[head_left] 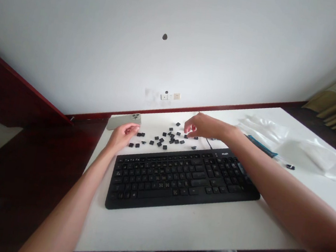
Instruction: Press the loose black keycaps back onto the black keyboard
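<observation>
A black keyboard (161,178) lies on the white table, with several key positions bare of their caps. Behind it several loose black keycaps (165,147) are scattered. My left hand (121,136) rests at the left of them, fingers curled together beside a pair of keycaps (141,134); whatever is inside the fingers is hidden. Over the right part of the scatter, my right hand (202,126) points its bent fingers down, with a gap between thumb and fingers and nothing visible in it. A keycap (186,136) lies just under those fingertips.
A phone (124,121) lies at the table's back left corner. On the right are clear plastic bags (262,127) and a blue-and-dark slim item (262,146), partly behind my right forearm. The keyboard's cable (209,143) runs backward. A wall with sockets (170,97) stands behind the table.
</observation>
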`<state>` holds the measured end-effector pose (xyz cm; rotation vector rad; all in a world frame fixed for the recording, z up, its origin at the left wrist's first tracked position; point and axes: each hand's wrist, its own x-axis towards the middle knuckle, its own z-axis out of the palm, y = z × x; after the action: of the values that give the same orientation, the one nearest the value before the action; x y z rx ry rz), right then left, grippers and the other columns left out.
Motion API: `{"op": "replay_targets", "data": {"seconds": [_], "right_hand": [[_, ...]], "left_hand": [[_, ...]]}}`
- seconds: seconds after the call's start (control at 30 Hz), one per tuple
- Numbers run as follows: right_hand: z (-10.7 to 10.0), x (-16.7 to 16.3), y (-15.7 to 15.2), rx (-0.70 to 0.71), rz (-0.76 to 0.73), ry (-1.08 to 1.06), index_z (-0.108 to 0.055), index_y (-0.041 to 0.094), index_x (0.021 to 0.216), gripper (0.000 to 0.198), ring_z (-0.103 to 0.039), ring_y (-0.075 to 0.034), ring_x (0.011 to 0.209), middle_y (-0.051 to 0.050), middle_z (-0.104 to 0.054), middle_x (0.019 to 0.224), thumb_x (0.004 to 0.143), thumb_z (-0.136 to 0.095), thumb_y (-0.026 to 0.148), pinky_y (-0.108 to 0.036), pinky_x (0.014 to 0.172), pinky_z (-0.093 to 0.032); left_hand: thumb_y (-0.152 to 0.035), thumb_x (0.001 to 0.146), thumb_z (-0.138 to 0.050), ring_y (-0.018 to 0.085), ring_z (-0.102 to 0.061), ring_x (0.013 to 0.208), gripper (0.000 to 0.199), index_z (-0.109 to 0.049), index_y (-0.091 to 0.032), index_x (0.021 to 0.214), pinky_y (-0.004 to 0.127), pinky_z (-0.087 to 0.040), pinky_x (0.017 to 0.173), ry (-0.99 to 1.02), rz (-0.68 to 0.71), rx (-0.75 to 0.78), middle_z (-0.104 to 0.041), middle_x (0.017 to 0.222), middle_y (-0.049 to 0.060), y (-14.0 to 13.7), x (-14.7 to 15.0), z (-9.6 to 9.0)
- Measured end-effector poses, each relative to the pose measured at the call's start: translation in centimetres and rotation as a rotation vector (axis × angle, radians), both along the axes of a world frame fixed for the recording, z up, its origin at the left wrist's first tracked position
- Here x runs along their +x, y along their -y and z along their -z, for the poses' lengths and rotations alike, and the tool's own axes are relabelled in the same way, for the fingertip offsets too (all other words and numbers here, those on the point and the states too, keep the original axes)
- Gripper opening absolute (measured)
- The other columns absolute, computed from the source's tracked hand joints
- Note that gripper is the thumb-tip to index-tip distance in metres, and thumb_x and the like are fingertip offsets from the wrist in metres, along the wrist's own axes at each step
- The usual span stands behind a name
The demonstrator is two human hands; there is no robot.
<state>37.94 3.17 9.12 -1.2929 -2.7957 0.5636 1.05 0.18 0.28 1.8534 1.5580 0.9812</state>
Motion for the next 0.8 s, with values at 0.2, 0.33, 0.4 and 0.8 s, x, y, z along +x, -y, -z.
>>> {"op": "replay_targets", "data": {"seconds": [0.2,0.33,0.4,0.8], "right_hand": [[1.2,-0.6,0.1,0.000,0.022,0.024,-0.083,0.020,0.098,0.020,-0.074,-0.021,0.089,-0.005,-0.083,0.098,0.088,-0.068,0.011,-0.032,0.078,-0.053],[0.5,-3.1,2.9,0.151,0.078,-0.088,-0.082,0.020,0.104,0.022,-0.075,-0.024,0.090,-0.006,-0.082,0.099,0.089,-0.067,0.013,-0.034,0.078,-0.055],[-0.1,-5.5,5.6,0.108,0.023,-0.280,-0.081,0.021,0.105,0.020,-0.075,-0.022,0.092,-0.004,-0.082,0.100,0.091,-0.068,0.018,-0.031,0.083,-0.056],[2.7,-9.0,8.8,-0.116,-0.188,-0.352,-0.082,0.022,0.103,0.019,-0.077,-0.017,0.088,-0.001,-0.083,0.099,0.089,-0.072,0.014,-0.027,0.081,-0.059]], "left_hand": [[-0.060,0.095,-0.064,0.027,-0.074,0.096,0.047,-0.078,-0.019,0.113,0.036,-0.054,0.089,-0.001,-0.002,0.009,-0.081,0.104,0.010,0.0,0.1,0.2],[-0.058,0.096,-0.063,0.027,-0.073,0.100,0.044,-0.079,-0.020,0.111,0.036,-0.054,0.092,-0.006,-0.015,0.038,-0.081,0.108,0.009,-0.1,0.2,0.5],[-0.059,0.097,-0.061,0.027,-0.074,0.098,0.044,-0.080,-0.020,0.109,0.036,-0.054,0.091,-0.026,-0.016,0.057,-0.081,0.109,0.009,-0.1,0.2,0.6],[-0.056,0.098,-0.061,0.022,-0.073,0.089,0.042,-0.079,-0.020,0.108,0.031,-0.054,0.082,0.015,0.000,0.076,-0.081,0.097,0.006,-0.2,0.3,1.1]]}}
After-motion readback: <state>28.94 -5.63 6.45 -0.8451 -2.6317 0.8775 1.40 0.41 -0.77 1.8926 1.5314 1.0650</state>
